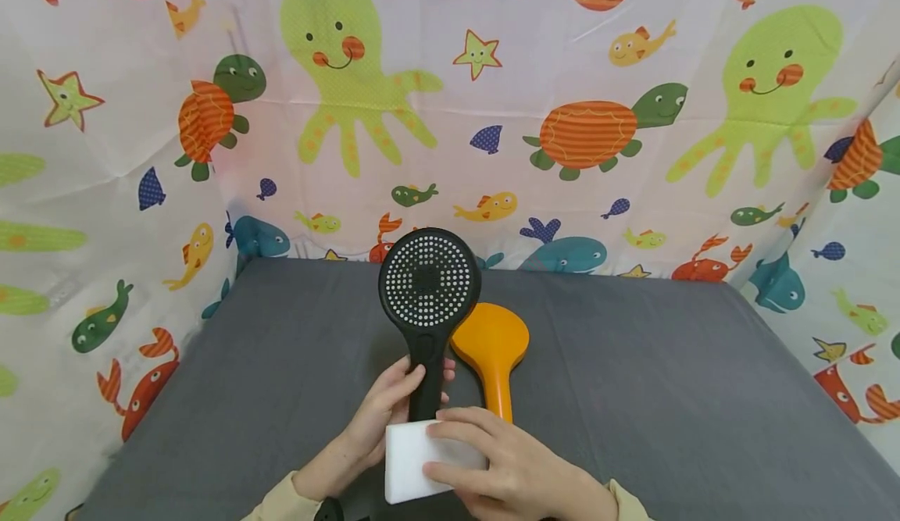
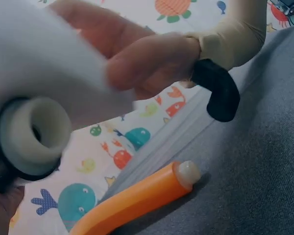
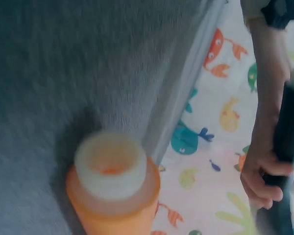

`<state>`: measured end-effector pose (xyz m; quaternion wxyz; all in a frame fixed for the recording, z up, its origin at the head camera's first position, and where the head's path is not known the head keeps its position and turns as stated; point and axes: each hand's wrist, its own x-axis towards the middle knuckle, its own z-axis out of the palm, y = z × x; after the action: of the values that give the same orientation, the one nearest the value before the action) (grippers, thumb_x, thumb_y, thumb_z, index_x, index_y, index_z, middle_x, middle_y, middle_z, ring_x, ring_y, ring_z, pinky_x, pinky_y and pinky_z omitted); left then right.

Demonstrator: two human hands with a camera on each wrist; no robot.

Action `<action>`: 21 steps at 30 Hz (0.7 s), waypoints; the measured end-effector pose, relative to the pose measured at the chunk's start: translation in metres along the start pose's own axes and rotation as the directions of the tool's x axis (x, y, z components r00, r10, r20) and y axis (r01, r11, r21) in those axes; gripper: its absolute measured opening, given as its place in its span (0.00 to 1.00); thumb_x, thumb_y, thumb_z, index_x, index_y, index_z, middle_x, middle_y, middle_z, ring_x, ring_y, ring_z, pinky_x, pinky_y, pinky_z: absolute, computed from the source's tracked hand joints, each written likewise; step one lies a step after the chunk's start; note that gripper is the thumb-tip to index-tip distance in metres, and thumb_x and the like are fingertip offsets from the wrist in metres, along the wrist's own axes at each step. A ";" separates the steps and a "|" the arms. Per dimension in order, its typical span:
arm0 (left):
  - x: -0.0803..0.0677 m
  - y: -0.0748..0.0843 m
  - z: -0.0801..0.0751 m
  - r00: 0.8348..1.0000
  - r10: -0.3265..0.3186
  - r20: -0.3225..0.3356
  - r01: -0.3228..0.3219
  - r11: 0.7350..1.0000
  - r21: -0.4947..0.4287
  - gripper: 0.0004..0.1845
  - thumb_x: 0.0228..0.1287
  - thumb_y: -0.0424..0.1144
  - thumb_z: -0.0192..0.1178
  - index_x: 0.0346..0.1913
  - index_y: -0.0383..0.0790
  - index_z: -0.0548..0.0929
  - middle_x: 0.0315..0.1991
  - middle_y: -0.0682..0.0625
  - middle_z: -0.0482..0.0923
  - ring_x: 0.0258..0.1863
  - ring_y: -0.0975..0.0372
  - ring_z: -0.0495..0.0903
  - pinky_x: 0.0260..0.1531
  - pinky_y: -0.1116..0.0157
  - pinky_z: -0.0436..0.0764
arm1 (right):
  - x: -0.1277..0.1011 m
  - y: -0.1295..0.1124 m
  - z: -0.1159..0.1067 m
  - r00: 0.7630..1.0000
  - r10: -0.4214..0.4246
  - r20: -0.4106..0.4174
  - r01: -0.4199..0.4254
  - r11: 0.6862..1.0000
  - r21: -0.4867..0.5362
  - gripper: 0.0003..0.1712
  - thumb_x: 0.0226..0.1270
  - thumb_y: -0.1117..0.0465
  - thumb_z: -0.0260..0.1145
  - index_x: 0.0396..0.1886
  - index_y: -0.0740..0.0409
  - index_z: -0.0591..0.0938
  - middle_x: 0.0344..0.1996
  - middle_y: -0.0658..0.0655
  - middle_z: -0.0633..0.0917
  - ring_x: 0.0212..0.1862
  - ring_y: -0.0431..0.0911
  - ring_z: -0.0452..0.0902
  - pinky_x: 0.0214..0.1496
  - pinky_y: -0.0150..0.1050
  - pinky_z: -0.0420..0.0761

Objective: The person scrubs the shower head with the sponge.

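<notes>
The left hand (image 1: pixel 383 415) is gripping the black shower head (image 1: pixel 429 302) upright by its handle, near the grey surface's (image 1: pixel 633 380) front edge. The right hand (image 1: pixel 506 466) is holding a white sponge (image 1: pixel 408 458) against that handle, fingers curled over it. An orange shower head (image 1: pixel 492 349) is lying just beside, face down.

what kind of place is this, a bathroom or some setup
Likely a staged tabletop booth, not a bathroom: a grey cloth-covered table walled by a sea-animal print curtain, with the black round shower head unplumbed, held in hand.
</notes>
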<state>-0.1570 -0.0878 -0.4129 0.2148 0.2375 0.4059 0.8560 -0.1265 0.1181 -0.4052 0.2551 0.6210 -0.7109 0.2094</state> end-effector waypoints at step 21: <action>0.003 0.007 -0.003 0.983 0.176 0.044 -0.180 0.971 0.155 0.20 0.68 0.23 0.42 0.62 0.30 0.69 0.49 0.42 0.78 0.45 0.57 0.79 0.48 0.62 0.77 | -0.002 0.025 0.003 0.980 -0.111 -0.167 0.090 0.988 -0.128 0.16 0.62 0.63 0.55 0.50 0.60 0.75 0.51 0.71 0.69 0.53 0.61 0.68 0.54 0.45 0.75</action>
<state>-0.1617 -0.0916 -0.4084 0.1238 0.3021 0.4464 0.8331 -0.1511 0.1210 -0.4086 0.3630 0.6191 -0.6651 0.2066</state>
